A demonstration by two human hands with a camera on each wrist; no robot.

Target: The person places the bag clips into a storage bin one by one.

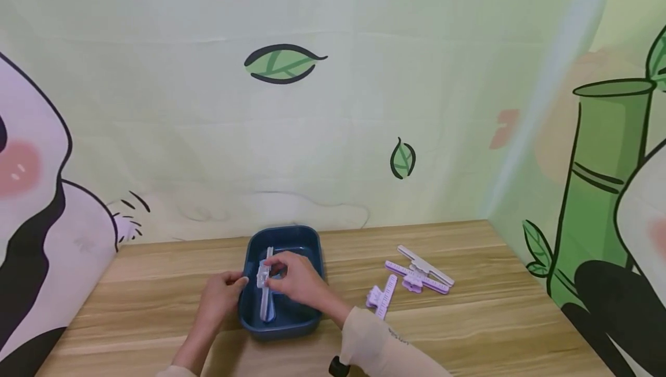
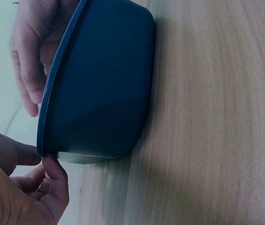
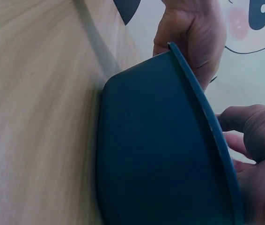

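Observation:
A dark blue rectangular basin stands on the wooden table in the head view. My left hand pinches its left rim between thumb and fingers; the left wrist view shows the fingertips at the rim's edge. Inside, along the left side, lies a long pale, translucent bag clip. My right hand reaches over the right rim and grips this clip by its middle with thumb and fingers. In the right wrist view the basin wall hides the clip.
Right of the basin lie more bag clips: a purple ruler-marked clip and another purple one that crosses a whitish clip. A printed cloth backdrop rises behind the table.

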